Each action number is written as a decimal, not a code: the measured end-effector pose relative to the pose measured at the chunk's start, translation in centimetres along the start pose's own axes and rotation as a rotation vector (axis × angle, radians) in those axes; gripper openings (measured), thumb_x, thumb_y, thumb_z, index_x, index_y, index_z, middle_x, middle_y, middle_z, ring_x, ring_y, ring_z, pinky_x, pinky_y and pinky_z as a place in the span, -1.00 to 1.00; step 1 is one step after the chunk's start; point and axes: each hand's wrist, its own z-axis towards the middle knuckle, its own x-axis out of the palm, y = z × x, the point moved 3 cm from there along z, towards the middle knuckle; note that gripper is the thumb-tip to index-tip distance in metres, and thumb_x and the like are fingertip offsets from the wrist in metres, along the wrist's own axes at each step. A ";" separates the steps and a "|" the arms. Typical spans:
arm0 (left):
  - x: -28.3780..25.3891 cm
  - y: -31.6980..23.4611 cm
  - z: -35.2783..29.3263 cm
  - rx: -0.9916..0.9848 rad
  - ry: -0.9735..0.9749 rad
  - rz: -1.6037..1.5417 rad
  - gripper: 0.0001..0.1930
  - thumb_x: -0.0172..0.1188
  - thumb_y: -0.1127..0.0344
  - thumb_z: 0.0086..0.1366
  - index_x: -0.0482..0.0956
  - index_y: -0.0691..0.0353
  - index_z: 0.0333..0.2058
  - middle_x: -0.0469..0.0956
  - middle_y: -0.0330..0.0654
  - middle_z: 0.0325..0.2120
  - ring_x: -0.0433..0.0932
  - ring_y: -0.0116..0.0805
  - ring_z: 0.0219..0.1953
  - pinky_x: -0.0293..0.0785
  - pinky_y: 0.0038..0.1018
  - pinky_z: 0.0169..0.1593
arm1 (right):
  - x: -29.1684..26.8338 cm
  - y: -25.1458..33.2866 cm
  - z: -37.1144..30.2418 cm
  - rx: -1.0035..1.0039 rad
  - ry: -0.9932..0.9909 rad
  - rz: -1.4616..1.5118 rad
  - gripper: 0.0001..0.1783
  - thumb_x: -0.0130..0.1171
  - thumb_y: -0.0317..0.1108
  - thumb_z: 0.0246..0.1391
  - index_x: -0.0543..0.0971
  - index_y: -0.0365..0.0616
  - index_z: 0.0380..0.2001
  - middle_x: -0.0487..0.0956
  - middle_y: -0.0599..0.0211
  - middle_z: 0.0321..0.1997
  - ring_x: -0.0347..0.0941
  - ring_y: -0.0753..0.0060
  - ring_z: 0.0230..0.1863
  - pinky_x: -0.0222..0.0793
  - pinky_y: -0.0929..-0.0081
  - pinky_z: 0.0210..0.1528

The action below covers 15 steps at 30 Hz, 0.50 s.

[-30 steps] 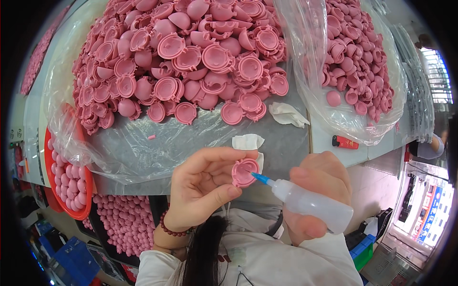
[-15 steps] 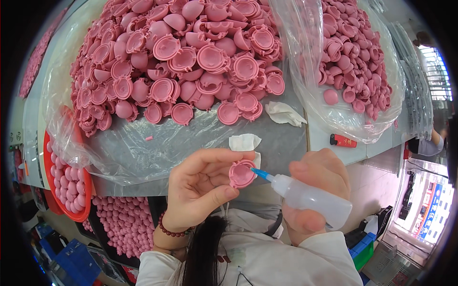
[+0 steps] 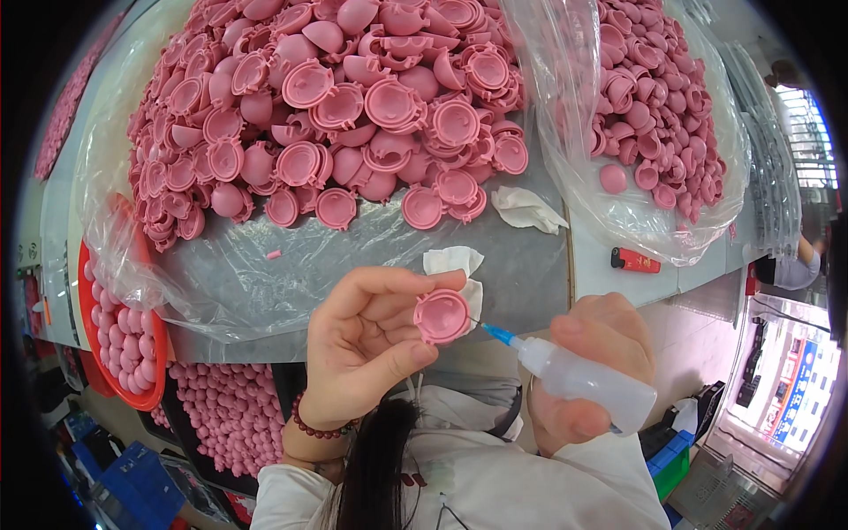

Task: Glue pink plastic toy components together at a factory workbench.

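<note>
Between the thumb and fingers of my left hand [image 3: 367, 331] is a pink plastic half-shell [image 3: 442, 316], its hollow side facing up. My right hand [image 3: 601, 353] is wrapped round a translucent squeeze bottle [image 3: 592, 382] with a blue nozzle, held tilted. A thin needle tip points at the shell's right rim; whether it touches I cannot tell. Beyond my hands, a large heap of pink half-shells [image 3: 336, 106] lies on clear plastic sheeting [image 3: 265, 300]. A crumpled white tissue [image 3: 455, 261] lies just behind the held shell.
Another pile of pink shells [image 3: 658, 106] sits in a clear bag at right. Nearby are a second tissue [image 3: 528, 210] and a red lighter [image 3: 634, 261]. At left stands a red basket [image 3: 161, 371] of pink balls; below the table edge is a black tray of pink balls [image 3: 231, 415].
The bottle has drawn back slightly right and down, its nozzle now apart from the shell's inside. My left hand has shifted the shell a little up and left.
</note>
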 end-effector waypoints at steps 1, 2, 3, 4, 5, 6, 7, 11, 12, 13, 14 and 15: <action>0.0 0.0 0.0 -0.001 0.000 -0.001 -0.60 0.05 0.65 0.00 0.21 0.38 -0.15 0.30 0.13 -0.10 0.35 -0.26 -0.06 0.31 -0.47 -0.03 | 0.1 0.0 -0.1 0.010 0.013 -0.008 -0.48 0.11 0.04 -0.19 0.50 -0.26 -0.37 0.37 0.44 -0.70 0.21 0.54 -0.73 0.07 0.62 -0.74; 0.0 0.0 -0.1 -0.012 -0.008 -0.002 -0.60 0.06 0.64 -0.01 0.21 0.37 -0.15 0.30 0.13 -0.10 0.36 -0.26 -0.07 0.31 -0.47 -0.03 | 0.2 0.0 -0.2 -0.031 0.015 -0.031 -0.40 -0.09 0.13 -0.10 0.47 -0.31 -0.42 0.35 0.38 -0.69 0.16 0.53 -0.73 -0.01 0.62 -0.76; 0.0 0.0 -0.1 -0.022 -0.014 -0.005 -0.60 0.07 0.63 -0.01 0.20 0.37 -0.15 0.31 0.13 -0.10 0.36 -0.27 -0.08 0.31 -0.47 -0.04 | 0.3 0.2 -0.3 -0.065 0.022 -0.053 -0.34 -0.19 0.18 -0.06 0.45 -0.34 -0.44 0.34 0.34 -0.69 0.14 0.53 -0.73 -0.05 0.62 -0.77; 0.0 0.0 -0.1 -0.023 -0.016 -0.003 -0.60 0.07 0.63 -0.01 0.20 0.37 -0.15 0.31 0.13 -0.10 0.36 -0.27 -0.08 0.31 -0.47 -0.04 | 0.4 0.2 -0.3 -0.072 0.018 -0.055 -0.28 -0.29 0.22 -0.01 0.43 -0.36 -0.46 0.34 0.31 -0.69 0.12 0.53 -0.73 -0.09 0.63 -0.78; 0.0 0.0 -0.1 -0.034 -0.024 -0.004 -0.60 0.08 0.63 -0.01 0.20 0.36 -0.15 0.31 0.13 -0.10 0.37 -0.27 -0.08 0.31 -0.47 -0.04 | 0.4 0.2 -0.3 -0.086 0.047 -0.052 -0.29 -0.28 0.21 -0.01 0.43 -0.38 -0.46 0.34 0.32 -0.69 0.12 0.54 -0.73 -0.10 0.63 -0.78; 0.0 0.0 -0.1 -0.040 -0.030 -0.012 -0.59 0.09 0.63 -0.01 0.20 0.36 -0.16 0.31 0.13 -0.10 0.37 -0.28 -0.09 0.31 -0.47 -0.04 | 0.5 0.3 -0.4 -0.116 0.046 -0.057 -0.29 -0.27 0.21 -0.01 0.42 -0.38 -0.46 0.34 0.32 -0.69 0.12 0.54 -0.73 -0.10 0.64 -0.78; 0.0 0.1 -0.1 -0.045 -0.030 -0.005 -0.59 0.09 0.63 -0.01 0.20 0.36 -0.16 0.31 0.13 -0.10 0.37 -0.28 -0.09 0.31 -0.47 -0.04 | 0.6 0.3 -0.3 -0.100 0.075 -0.050 -0.29 -0.26 0.20 0.00 0.42 -0.39 -0.45 0.35 0.33 -0.69 0.13 0.55 -0.73 -0.11 0.64 -0.79; 0.1 0.1 0.0 -0.033 -0.026 -0.014 -0.59 0.09 0.62 -0.01 0.19 0.36 -0.15 0.31 0.13 -0.11 0.38 -0.28 -0.11 0.31 -0.48 -0.05 | 0.9 0.4 -0.5 -0.154 0.133 -0.015 -0.34 -0.21 0.16 0.00 0.40 -0.39 -0.40 0.38 0.31 -0.62 0.14 0.54 -0.70 -0.09 0.64 -0.77; 0.1 0.1 0.0 -0.033 -0.027 -0.017 -0.58 0.10 0.62 -0.01 0.19 0.36 -0.15 0.31 0.13 -0.11 0.38 -0.28 -0.11 0.31 -0.47 -0.05 | 0.9 0.2 -0.6 -0.152 0.148 -0.004 -0.35 -0.20 0.15 0.00 0.40 -0.39 -0.39 0.39 0.29 -0.59 0.15 0.53 -0.69 -0.07 0.63 -0.76; 0.0 0.1 0.0 -0.038 -0.026 -0.011 -0.58 0.10 0.62 -0.01 0.19 0.36 -0.15 0.31 0.13 -0.11 0.38 -0.28 -0.11 0.31 -0.47 -0.05 | 0.8 0.0 -0.8 -0.150 0.164 0.007 -0.36 -0.19 0.14 0.00 0.39 -0.39 -0.38 0.40 0.28 -0.57 0.16 0.53 -0.67 -0.05 0.63 -0.76; 0.0 0.1 0.0 -0.032 -0.025 -0.015 -0.58 0.10 0.62 -0.02 0.20 0.37 -0.15 0.32 0.13 -0.12 0.38 -0.27 -0.10 0.31 -0.46 -0.05 | 0.1 -0.4 -1.0 -0.144 0.030 0.134 -0.39 -0.15 0.09 0.00 0.38 -0.39 -0.34 0.40 0.22 -0.49 0.17 0.53 -0.64 0.00 0.62 -0.71; 0.0 0.1 0.0 -0.030 -0.022 -0.025 -0.58 0.10 0.63 -0.03 0.20 0.38 -0.15 0.32 0.13 -0.12 0.38 -0.26 -0.10 0.31 -0.45 -0.04 | -0.6 -1.0 -1.2 -0.115 -0.099 0.234 -0.42 -0.12 0.05 0.01 0.36 -0.40 -0.30 0.40 0.16 -0.42 0.20 0.51 -0.59 0.07 0.61 -0.64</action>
